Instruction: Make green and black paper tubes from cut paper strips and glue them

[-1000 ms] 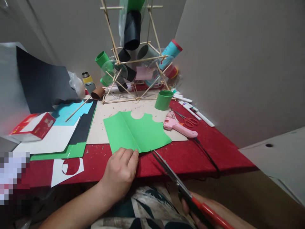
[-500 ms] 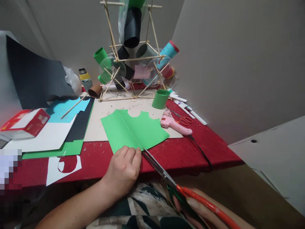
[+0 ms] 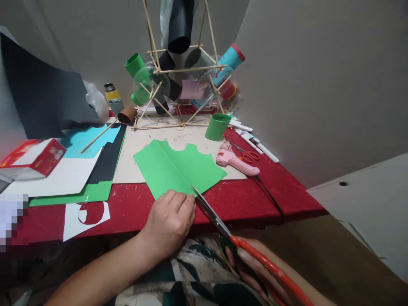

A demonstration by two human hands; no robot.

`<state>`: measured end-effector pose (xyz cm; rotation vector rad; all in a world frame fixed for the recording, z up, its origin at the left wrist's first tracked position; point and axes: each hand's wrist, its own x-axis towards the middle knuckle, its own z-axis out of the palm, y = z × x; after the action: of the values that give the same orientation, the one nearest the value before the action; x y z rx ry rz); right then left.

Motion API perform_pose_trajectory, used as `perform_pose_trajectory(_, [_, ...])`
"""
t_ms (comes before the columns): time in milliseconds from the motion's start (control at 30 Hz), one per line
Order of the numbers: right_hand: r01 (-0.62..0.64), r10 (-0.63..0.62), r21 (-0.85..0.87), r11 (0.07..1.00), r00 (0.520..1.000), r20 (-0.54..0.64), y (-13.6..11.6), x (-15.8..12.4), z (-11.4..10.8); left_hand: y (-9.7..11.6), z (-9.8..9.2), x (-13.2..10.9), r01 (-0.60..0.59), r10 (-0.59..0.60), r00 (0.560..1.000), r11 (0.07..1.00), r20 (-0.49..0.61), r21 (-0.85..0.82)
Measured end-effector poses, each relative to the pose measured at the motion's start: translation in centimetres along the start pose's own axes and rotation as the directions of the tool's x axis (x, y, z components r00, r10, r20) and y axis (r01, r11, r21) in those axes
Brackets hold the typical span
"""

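A green paper sheet point(image 3: 178, 168) with a crease and scalloped far edge lies on the red table point(image 3: 242, 204). My left hand point(image 3: 168, 223) pinches its near edge, fingers closed on it. My right hand point(image 3: 255, 272) grips large red-handled scissors point(image 3: 229, 236), low at the bottom right. The scissor blades reach the sheet's near edge right beside my left fingers.
A stick frame with paper tubes point(image 3: 178, 72) stands at the back. A green cup point(image 3: 217, 126), pink glue gun point(image 3: 236, 161), small scissors point(image 3: 248, 155) and white glue sticks point(image 3: 255, 142) lie at the right. Paper sheets point(image 3: 79, 170) and a red box point(image 3: 32, 157) sit left.
The scissors have moved left and forward, from clear of the sheet to its near edge by my left fingers. My left hand has kept hold of the paper.
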<state>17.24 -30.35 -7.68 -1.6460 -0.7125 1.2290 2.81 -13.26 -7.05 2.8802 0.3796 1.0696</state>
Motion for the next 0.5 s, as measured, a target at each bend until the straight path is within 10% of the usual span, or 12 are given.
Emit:
perform_pose_trajectory(133, [-0.05, 0.046, 0.032, 0.998, 0.994, 0.1, 0.7, 0.4, -0.8, -0.4, -1.4, -0.5, 0.296, -0.382, 0.918, 0.839, -0.106, -0.456])
perform_pose_trajectory(267, [-0.103, 0.085, 0.07, 0.992, 0.969, 0.23, 1.3, 1.3, -1.4, -1.3, -4.0, -1.2, 0.515, -0.862, 0.501, 0.231, 0.071, -0.825])
perform_pose_trajectory(367, [-0.073, 0.053, 0.082, 0.994, 0.972, 0.227, 1.0, 1.7, -1.6, -1.5, -5.6, -1.5, 0.458, -0.896, 0.289, -0.18, 0.337, -0.871])
perform_pose_trajectory(500, [-0.03, 0.012, 0.078, 0.997, 0.975, 0.222, 0.4, 1.2, -2.3, -0.8, -5.9, -1.4, 0.407, -0.806, 0.222, -0.435, 0.549, -0.803])
